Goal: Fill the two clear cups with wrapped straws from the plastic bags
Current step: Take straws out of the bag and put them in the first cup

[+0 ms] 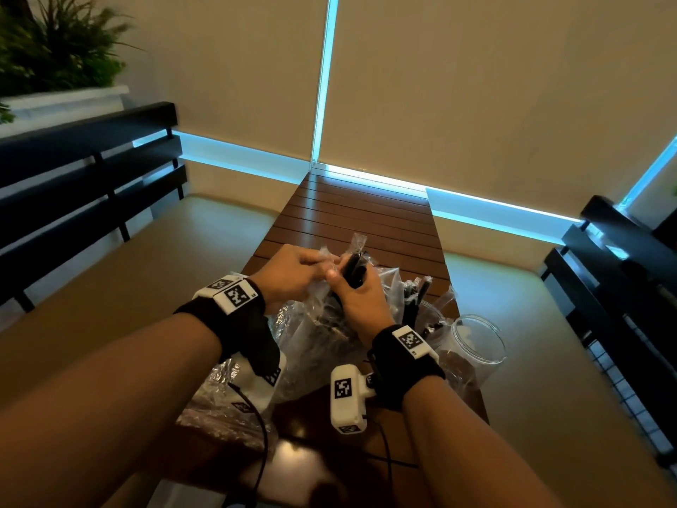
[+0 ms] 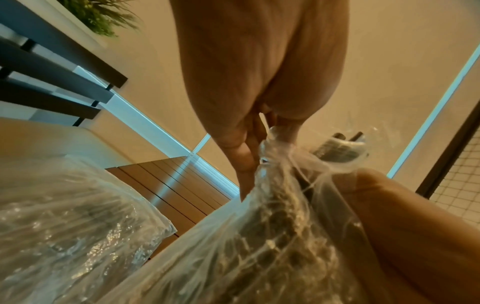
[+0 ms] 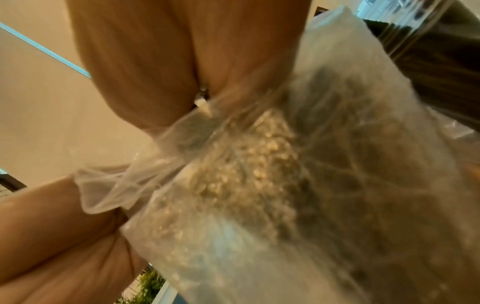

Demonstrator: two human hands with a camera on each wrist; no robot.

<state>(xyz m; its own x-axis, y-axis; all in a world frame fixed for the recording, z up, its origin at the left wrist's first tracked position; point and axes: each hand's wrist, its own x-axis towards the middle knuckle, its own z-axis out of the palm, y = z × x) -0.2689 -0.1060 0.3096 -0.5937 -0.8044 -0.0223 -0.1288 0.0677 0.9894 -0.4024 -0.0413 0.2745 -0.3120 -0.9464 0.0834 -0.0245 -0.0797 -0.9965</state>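
A clear plastic bag (image 1: pixel 322 324) of black wrapped straws stands on the wooden table (image 1: pixel 366 214). My left hand (image 1: pixel 318 264) pinches the bag's mouth, and its fingers (image 2: pixel 246 148) show against the crinkled plastic (image 2: pixel 259 236). My right hand (image 1: pixel 348 284) grips a bunch of straws (image 1: pixel 353 267) that sticks up out of the bag, their ends (image 2: pixel 342 144) showing past the plastic. To the right, one clear cup (image 1: pixel 432 320) holds several straws (image 1: pixel 421 291). A second clear cup (image 1: pixel 487 346) beside it looks empty. The right wrist view is blurred, filled by the bag (image 3: pixel 285 174).
Another plastic bag of straws (image 1: pixel 223 397) lies at the table's near left, under my left wrist. Beige bench seats flank the narrow table, with dark slatted backrests (image 1: pixel 91 177) on both sides. A plant (image 1: pixel 55 42) stands at the far left.
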